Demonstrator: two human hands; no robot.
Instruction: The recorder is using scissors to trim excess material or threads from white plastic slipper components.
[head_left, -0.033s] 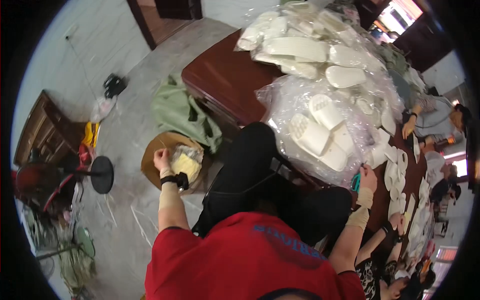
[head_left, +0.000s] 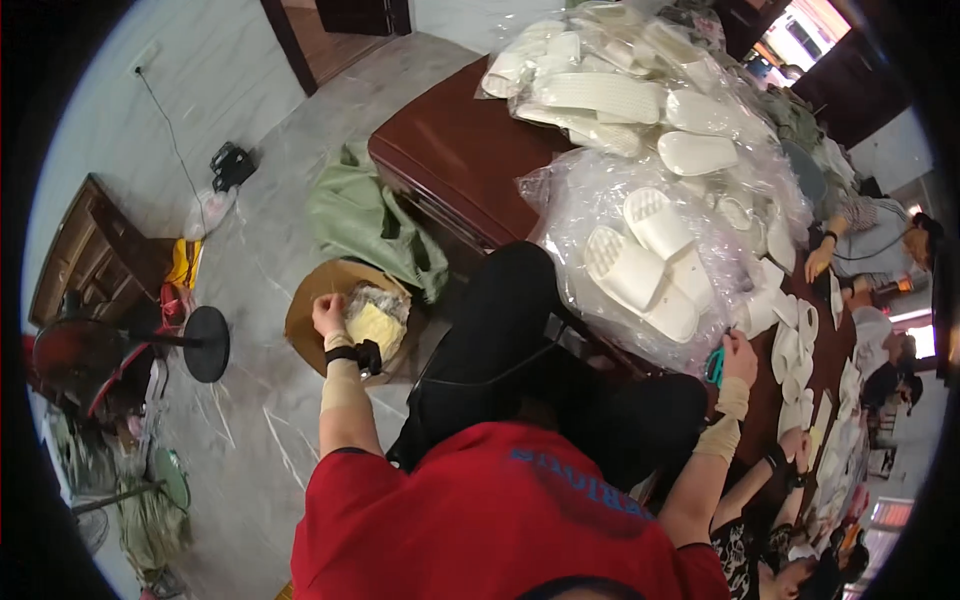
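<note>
My left hand (head_left: 329, 318) is over a round-looking brown cardboard box (head_left: 308, 290) at the left, its fingers pinched together. Whatever they hold, if anything, is too small to make out. Inside the box lies a pale yellow stack (head_left: 376, 331) beside crumpled clear plastic. At the table's near edge, my right hand (head_left: 739, 357) is closed around teal-handled scissors (head_left: 714, 367). Just left of that hand, a pair of white slippers (head_left: 640, 255) rests on top of clear plastic bagging, with another white slipper (head_left: 672, 313) partly beneath them.
Bagged white slippers (head_left: 600, 96) heap up on the dark red table (head_left: 465, 150). More slippers line its right side, where other people's hands (head_left: 795, 446) work. Green cloth (head_left: 365, 215) hangs by the box. A black fan (head_left: 75, 350) stands at the far left.
The whole view has shifted very slightly. Both hands keep their places over the box and beside the slippers.
</note>
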